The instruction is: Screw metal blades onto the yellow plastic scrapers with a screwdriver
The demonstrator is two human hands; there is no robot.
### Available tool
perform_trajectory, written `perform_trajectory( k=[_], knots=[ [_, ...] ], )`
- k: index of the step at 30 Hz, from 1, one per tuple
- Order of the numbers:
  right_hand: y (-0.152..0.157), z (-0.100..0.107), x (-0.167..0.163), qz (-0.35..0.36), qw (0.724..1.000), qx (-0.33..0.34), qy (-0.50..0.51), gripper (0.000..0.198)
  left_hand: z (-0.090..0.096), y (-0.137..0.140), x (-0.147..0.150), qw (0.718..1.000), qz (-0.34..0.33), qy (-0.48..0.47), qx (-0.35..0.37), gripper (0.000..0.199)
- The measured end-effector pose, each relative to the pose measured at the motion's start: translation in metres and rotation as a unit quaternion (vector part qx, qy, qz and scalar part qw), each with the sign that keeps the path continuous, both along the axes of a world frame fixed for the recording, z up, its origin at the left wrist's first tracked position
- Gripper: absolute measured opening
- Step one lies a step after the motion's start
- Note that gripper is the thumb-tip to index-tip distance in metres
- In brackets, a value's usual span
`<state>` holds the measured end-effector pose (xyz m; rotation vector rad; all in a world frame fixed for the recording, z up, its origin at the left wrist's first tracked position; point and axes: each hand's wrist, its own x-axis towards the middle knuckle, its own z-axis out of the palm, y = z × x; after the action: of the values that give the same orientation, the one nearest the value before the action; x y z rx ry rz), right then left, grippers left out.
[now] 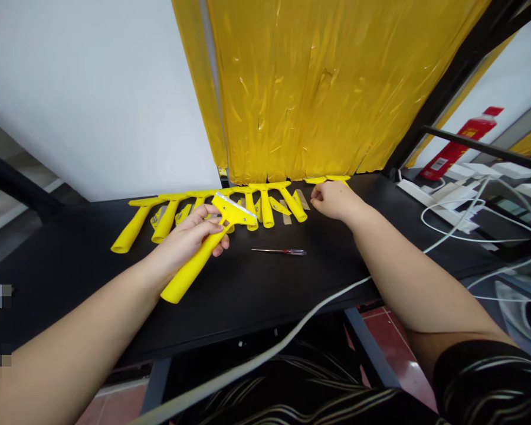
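My left hand [199,230] is closed around a yellow scraper [194,262], whose wide head with a metal strip points up and away from me. Reaching to the back of the table, my right hand [336,199] has its fingers curled down beside some yellow scraper parts [316,180]. Whatever its fingertips may hold is hidden. A row of yellow scrapers [135,227] lies along the back, with small yellow plates [279,206] and metal blades [301,199] among the handles. A screwdriver [287,252] with a clear handle lies between my hands.
The black table [230,313] runs up to a white panel [115,100] and a yellow plastic sheet [314,88]. A white cable [292,330] crosses in front of me. On the right are a black frame bar, a red bottle [460,144] and white boxes [438,203].
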<state>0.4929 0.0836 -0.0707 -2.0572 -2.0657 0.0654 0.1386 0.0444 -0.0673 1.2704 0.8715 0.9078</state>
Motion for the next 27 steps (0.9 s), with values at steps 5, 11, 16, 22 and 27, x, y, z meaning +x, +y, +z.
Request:
perform_trajectory(
  k=[5, 11, 16, 22, 27],
  knots=[
    [0.011, -0.008, 0.002, -0.023, 0.994, -0.09, -0.052, 0.021, 0.0, -0.002, -0.001, 1.0, -0.025, 0.011, -0.008, 0.029],
    [0.014, -0.009, -0.001, -0.031, 0.995, -0.088, -0.035, 0.017, -0.002, 0.001, -0.004, 0.998, -0.055, 0.004, -0.021, 0.031],
    [0.009, -0.006, -0.001, -0.002, 0.997, -0.047, 0.053, 0.008, -0.008, 0.006, -0.005, 0.997, -0.069, -0.003, -0.018, 0.039],
    [-0.023, -0.006, -0.053, 0.288, 0.871, 0.072, 0.391, 0.013, -0.009, -0.001, 0.002, 0.992, -0.125, 0.014, -0.029, 0.04],
    [-0.042, -0.01, -0.091, 0.409, 0.823, 0.127, 0.373, 0.007, -0.01, -0.01, 0.011, 0.984, -0.177, 0.002, -0.031, 0.036]
  ],
)
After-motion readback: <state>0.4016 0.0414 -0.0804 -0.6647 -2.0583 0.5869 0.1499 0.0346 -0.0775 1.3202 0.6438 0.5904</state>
